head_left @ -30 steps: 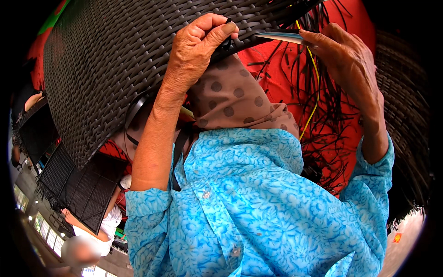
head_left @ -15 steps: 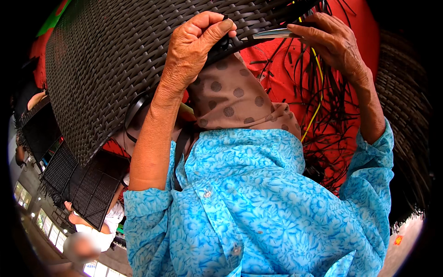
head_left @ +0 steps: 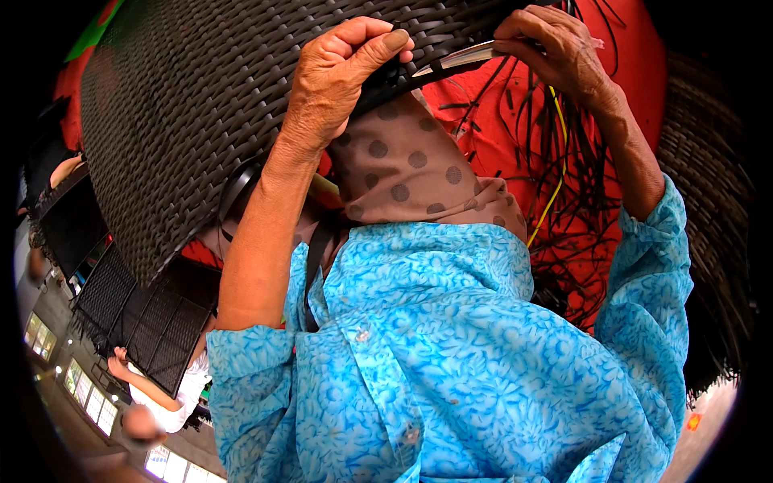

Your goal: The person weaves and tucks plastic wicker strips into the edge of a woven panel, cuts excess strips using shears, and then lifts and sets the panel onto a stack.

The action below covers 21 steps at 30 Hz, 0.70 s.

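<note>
A large panel of dark brown woven wicker (head_left: pixel 201 105) leans across my lap, its edge running under both hands. My left hand (head_left: pixel 342 76) is closed at that edge, thumb pressed to the fingers on a black strip, of which only a bit shows. My right hand (head_left: pixel 560 56) grips a tool with a pointed silver blade (head_left: pixel 459 58); its handle is mostly hidden, so I cannot tell knife from scissors. The blade points left along the panel's edge, its tip close to my left fingers.
Loose black strips (head_left: pixel 555 161) and a yellow cord (head_left: pixel 559 145) hang over red cloth (head_left: pixel 491 105) at the right. More dark wickerwork (head_left: pixel 704 177) stands at the far right. At the lower left, a person in white (head_left: pixel 157 402) is beside another dark woven panel (head_left: pixel 165 330).
My right hand has moved up and left, bringing the blade tip nearer my left fingers. My left hand keeps its pinch almost in place.
</note>
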Tool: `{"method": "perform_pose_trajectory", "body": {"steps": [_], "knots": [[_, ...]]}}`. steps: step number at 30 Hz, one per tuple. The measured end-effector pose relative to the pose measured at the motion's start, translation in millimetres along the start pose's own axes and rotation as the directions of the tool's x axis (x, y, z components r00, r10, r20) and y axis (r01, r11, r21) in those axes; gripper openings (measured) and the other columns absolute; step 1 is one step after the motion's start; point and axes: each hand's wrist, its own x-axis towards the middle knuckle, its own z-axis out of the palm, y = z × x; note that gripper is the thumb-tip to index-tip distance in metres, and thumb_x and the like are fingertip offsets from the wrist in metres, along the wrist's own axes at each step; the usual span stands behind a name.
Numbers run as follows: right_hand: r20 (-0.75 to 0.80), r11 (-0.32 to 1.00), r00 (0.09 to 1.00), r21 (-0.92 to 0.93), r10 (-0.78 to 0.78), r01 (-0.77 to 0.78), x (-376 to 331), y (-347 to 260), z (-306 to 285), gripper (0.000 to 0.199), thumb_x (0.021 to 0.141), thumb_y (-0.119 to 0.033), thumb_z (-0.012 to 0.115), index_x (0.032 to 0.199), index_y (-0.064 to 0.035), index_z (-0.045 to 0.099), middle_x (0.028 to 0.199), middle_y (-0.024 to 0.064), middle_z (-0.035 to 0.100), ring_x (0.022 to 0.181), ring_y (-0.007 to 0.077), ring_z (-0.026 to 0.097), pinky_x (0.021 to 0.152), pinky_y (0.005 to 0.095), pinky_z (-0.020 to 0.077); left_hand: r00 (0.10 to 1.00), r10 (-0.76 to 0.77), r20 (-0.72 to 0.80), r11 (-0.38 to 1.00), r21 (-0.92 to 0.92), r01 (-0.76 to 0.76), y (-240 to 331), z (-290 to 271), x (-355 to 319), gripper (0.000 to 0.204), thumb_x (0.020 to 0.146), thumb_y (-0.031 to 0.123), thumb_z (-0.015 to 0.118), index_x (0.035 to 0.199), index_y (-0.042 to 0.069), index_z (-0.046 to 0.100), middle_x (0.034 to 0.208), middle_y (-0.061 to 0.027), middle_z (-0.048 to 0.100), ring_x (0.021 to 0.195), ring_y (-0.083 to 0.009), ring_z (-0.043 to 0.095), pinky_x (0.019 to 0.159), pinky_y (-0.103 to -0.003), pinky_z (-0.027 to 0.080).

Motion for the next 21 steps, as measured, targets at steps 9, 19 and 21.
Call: {"method": "perform_pose_trajectory", "body": {"steps": [9, 19, 21], "knots": [[-0.193, 0.984, 0.979, -0.175, -0.060, 0.026, -1, -11, 15, 0.013, 0.079, -0.022, 0.066, 0.082, -0.0112, 0.059, 0.078, 0.0035, 0.056, 0.067, 0.0237, 0.057, 0.062, 0.0361, 0.0446, 0.999, -0.039, 0.002, 0.951, 0.306, 0.037, 16, 13, 1, 0.019, 0.087, 0.022, 0.063, 0.093, 0.005, 0.068, 0.088, 0.0015, 0.062, 0.088, -0.0083, 0.055, 0.082, -0.022, 0.042], [-0.346, 0.776, 0.801, 0.592, 0.488, -0.218, -39, -18, 16, 0.023, 0.082, -0.012, 0.068, 0.093, -0.0058, 0.049, 0.075, 0.0053, 0.049, 0.061, 0.0135, 0.048, 0.055, 0.0285, 0.0411, 0.995, -0.090, 0.046, 0.873, 0.485, 0.056, 27, 6, 0, 0.020, 0.090, 0.019, 0.058, 0.092, 0.001, 0.068, 0.105, -0.0035, 0.055, 0.101, -0.0124, 0.052, 0.090, -0.025, 0.039], [-0.337, 0.875, 0.855, 0.422, 0.395, -0.238, -39, -16, 14, 0.027, 0.083, -0.008, 0.068, 0.097, -0.0034, 0.044, 0.072, 0.0035, 0.045, 0.060, 0.0099, 0.043, 0.053, 0.0261, 0.0392, 0.993, -0.041, 0.113, 0.861, 0.507, -0.022, 34, 2, 1, 0.017, 0.090, 0.016, 0.057, 0.091, 0.001, 0.067, 0.105, -0.0033, 0.055, 0.100, -0.0118, 0.052, 0.090, -0.025, 0.038]]}}
